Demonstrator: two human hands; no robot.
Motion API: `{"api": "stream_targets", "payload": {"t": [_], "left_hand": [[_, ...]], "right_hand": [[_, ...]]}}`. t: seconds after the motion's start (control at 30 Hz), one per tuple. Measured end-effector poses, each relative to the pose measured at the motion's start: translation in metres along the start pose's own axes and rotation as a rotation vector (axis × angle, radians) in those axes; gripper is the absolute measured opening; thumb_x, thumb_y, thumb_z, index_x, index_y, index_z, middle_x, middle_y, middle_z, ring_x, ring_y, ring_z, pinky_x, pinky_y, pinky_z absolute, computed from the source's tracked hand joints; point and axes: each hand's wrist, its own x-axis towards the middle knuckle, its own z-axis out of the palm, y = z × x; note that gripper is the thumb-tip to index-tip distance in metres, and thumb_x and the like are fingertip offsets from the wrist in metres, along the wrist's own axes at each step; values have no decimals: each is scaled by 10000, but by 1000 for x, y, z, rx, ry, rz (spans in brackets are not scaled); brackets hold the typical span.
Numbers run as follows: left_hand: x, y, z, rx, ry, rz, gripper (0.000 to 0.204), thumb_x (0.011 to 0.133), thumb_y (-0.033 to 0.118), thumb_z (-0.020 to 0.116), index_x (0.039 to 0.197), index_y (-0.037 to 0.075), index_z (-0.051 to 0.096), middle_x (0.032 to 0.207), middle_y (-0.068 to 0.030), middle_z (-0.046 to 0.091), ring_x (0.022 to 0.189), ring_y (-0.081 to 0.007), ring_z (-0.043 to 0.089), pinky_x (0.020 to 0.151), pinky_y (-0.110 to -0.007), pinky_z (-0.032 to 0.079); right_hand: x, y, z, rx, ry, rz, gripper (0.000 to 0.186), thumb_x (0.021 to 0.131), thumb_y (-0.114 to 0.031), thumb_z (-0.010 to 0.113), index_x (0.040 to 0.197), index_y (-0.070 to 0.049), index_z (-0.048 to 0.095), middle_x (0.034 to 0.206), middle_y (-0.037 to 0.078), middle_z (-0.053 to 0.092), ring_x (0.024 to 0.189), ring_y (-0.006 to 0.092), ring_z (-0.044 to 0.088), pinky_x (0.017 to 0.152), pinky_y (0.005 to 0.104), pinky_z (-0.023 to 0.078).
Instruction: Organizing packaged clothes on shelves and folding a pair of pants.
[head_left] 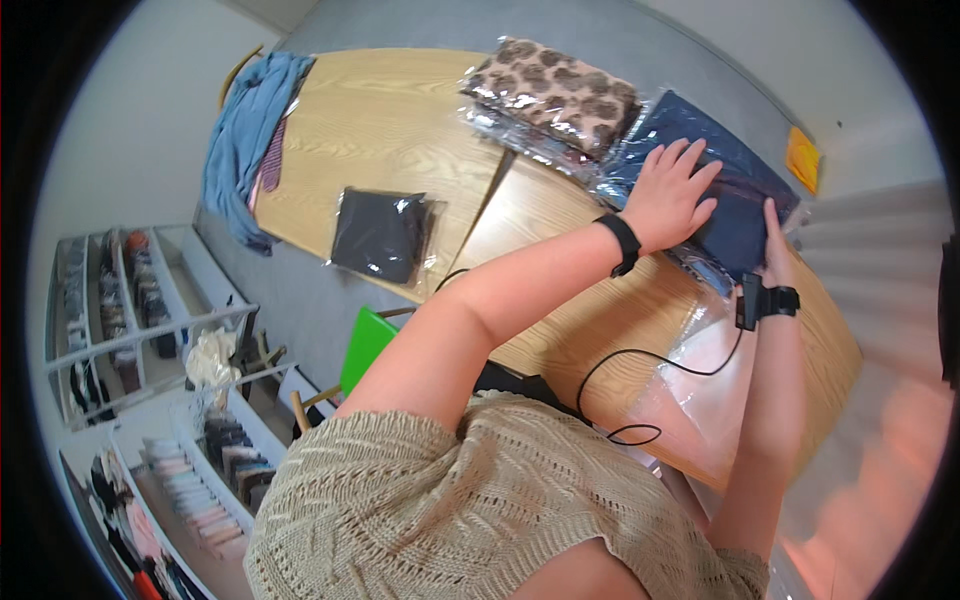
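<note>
A folded navy garment in a clear plastic bag [745, 150] lies at the far right of the table, on top of other bagged pieces. My left hand [672, 195] rests on it with the fingers spread. Along the bag's right edge stands my right hand [777, 248], seen edge-on, with a straight finger against the plastic; its other fingers are mostly hidden. Left of the navy bag is a bagged leopard-print garment [555, 90], stacked on another bag. A black bagged garment [380, 235] lies apart, on the table's left part.
Blue denim clothing [245, 140] hangs over a chair at the table's far left. An empty clear bag [700, 375] lies near my right forearm. A black cable [640, 352] loops from my right wrist. Shelves of clothes [150, 330] stand at left, and a yellow packet [802, 160] lies beyond the table.
</note>
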Motion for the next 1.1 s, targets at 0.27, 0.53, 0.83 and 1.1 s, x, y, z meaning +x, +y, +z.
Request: {"api": "stream_targets", "payload": {"t": [0.27,0.53,0.83,1.1], "left_hand": [[9,-23,57,191,-196,-53,494,830,342,576,1265,123,491,1339,-170,419,1199,-369,407,990,-463,328],[27,-16,95,182,-213,-21,507,844,350,558,1296,141,463,1374,-154,386,1235,-353,367,999,-477,305],[47,8,110,202,-265,-21,521,868,345,517,1331,126,420,1408,-167,342,1274,-364,320,1039,-474,263],[35,17,101,223,-253,-109,525,861,317,540,1328,111,419,1395,-175,351,1262,-379,325,1035,-474,272]], "right_hand": [[21,3,-65,-107,128,-217,606,779,-537,647,1158,-81,525,1006,31,500,882,143,482,757,347,437],[-29,123,-69,-1531,421,85,819,771,-300,628,1442,-190,173,1491,192,105,1366,387,128,976,635,229],[1,130,-158,-1446,585,87,643,888,-157,421,1446,-311,140,1530,71,32,1391,330,81,979,672,211],[-14,57,-207,-1555,494,200,925,690,-149,685,1450,-248,169,1525,111,56,1392,333,101,1042,567,233]]}}
